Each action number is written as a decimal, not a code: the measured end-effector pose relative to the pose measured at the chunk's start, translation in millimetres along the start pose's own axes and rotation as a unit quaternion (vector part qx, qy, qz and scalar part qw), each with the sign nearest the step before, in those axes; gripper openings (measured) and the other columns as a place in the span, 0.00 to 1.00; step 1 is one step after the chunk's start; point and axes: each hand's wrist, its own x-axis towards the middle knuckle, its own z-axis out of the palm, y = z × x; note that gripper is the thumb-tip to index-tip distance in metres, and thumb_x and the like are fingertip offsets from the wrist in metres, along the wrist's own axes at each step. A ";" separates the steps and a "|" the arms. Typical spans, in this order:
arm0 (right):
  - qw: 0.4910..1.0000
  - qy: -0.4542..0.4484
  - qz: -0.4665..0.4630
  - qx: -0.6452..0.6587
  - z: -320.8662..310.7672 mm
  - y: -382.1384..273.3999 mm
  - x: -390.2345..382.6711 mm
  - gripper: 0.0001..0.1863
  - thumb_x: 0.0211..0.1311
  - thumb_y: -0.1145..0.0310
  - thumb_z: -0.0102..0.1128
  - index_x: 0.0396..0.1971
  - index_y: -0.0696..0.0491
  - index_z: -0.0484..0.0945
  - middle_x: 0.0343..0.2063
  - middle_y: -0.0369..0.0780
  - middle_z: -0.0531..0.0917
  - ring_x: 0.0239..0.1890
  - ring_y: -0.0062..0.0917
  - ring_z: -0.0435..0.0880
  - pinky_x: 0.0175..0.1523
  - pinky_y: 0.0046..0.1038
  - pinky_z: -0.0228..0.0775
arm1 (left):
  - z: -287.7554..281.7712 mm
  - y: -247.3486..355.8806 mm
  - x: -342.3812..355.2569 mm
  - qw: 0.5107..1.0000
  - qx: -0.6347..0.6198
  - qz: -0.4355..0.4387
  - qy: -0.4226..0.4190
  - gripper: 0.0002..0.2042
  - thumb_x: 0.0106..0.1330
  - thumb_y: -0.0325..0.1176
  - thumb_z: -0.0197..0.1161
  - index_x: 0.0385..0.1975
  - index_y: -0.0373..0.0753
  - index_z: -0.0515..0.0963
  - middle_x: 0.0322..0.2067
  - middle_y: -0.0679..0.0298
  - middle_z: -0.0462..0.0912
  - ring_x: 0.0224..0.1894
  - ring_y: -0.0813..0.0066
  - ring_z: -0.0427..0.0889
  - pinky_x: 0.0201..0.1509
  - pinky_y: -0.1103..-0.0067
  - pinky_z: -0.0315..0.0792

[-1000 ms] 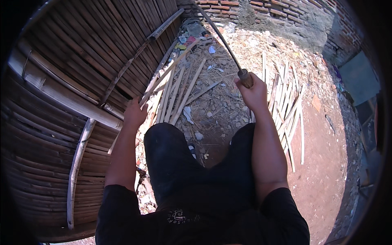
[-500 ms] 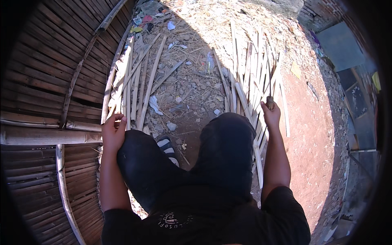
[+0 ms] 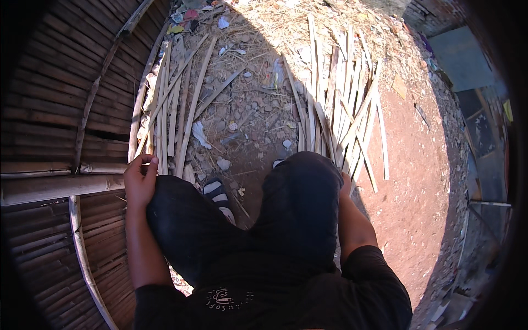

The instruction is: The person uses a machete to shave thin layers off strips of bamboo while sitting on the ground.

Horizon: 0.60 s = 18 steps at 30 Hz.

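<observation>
My left hand (image 3: 141,179) is beside my left knee, its fingers curled in towards the thumb. It lies at the near end of a heap of pale split bamboo strips (image 3: 196,110), and I cannot make out what is in its grasp. Most of my right hand (image 3: 345,185) is hidden behind my right knee, fingers included. Just beyond it a second pile of bamboo strips (image 3: 351,93) fans out over the ground. No tool shows in the visible part of that hand.
A dark bamboo slat wall (image 3: 49,110) with a thick bamboo rail (image 3: 60,190) rises close on my left. Between my knees and the piles is rubble-strewn ground with a white scrap (image 3: 200,135). A striped sandal (image 3: 217,195) shows by my left leg. Grey panels (image 3: 459,60) stand far right.
My right hand has dropped from beside the strips to behind my right knee; the wood-handled tool it held is out of sight. My left hand stays curled by the left knee.
</observation>
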 end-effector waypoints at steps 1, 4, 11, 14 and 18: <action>0.999 -0.004 0.011 -0.037 -3.2 -3.4 0.7 0.29 0.58 0.48 0.71 0.45 0.60 0.85 0.48 0.57 0.85 0.56 0.51 0.83 0.61 0.47 0.73 | -0.3 0.2 -1.2 1.000 0.000 -0.006 -0.003 0.14 0.76 0.39 0.67 0.45 0.31 0.82 0.35 0.66 0.85 0.37 0.81 0.82 0.44 0.80 0.76; 0.998 -0.001 0.059 -0.036 -2.6 -12.5 2.8 0.30 0.58 0.48 0.70 0.48 0.60 0.85 0.51 0.56 0.85 0.58 0.51 0.82 0.63 0.47 0.73 | -1.7 -5.8 -1.7 1.000 -0.006 0.004 -0.005 0.14 0.76 0.39 0.67 0.45 0.32 0.82 0.35 0.66 0.85 0.36 0.81 0.82 0.43 0.80 0.75; 0.987 -0.066 0.103 -0.108 -10.3 -15.3 -1.2 0.25 0.59 0.58 0.64 0.56 0.50 0.83 0.52 0.50 0.86 0.60 0.49 0.82 0.62 0.47 0.74 | -2.4 -10.4 -6.7 0.999 -0.039 0.019 0.024 0.13 0.75 0.39 0.68 0.41 0.32 0.83 0.32 0.64 0.85 0.33 0.80 0.83 0.40 0.79 0.76; 0.985 -0.014 0.076 -0.153 -13.2 -10.2 -11.6 0.23 0.58 0.61 0.62 0.55 0.47 0.82 0.51 0.49 0.86 0.58 0.48 0.84 0.61 0.47 0.75 | -2.8 -11.6 -5.3 0.998 -0.051 0.026 0.023 0.13 0.74 0.39 0.69 0.41 0.32 0.84 0.30 0.65 0.85 0.32 0.81 0.82 0.40 0.80 0.76; 0.992 -0.022 0.024 -0.123 -39.6 -40.5 -30.0 0.21 0.63 0.59 0.63 0.53 0.52 0.83 0.47 0.55 0.87 0.55 0.51 0.85 0.59 0.48 0.75 | -4.5 -6.2 -8.2 0.999 -0.018 0.029 0.013 0.12 0.75 0.38 0.68 0.42 0.32 0.83 0.30 0.68 0.84 0.33 0.83 0.80 0.40 0.82 0.75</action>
